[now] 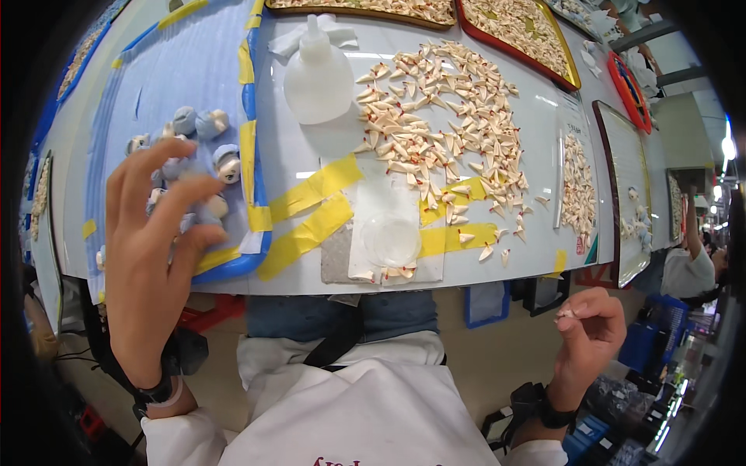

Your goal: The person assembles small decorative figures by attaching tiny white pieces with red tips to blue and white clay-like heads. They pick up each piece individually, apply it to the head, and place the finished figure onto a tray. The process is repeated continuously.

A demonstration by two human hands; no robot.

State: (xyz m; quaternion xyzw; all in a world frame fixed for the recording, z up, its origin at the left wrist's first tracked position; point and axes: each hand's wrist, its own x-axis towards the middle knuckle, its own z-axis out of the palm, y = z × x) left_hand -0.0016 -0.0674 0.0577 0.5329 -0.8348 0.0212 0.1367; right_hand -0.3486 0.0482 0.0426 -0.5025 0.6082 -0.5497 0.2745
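My left hand is over a blue-rimmed tray, its fingers curved and spread apart, slightly smeared at the tips. Nothing shows between them. Beneath and around those fingers lie several small blue-capped doll heads, some partly hidden by the hand. Off the front right of the table, my right hand pinches a small pale piece between thumb and fingertips. That piece looks like the cream, pointed, red-tipped pieces scattered over the white table, but most of it is covered.
A translucent squeeze bottle stands behind a small clear round dish. Yellow tape runs across the tabletop. Trays of cream pieces line the far side. At right, a dark-rimmed tray holds a few blue-and-cream items. Another person is at far right.
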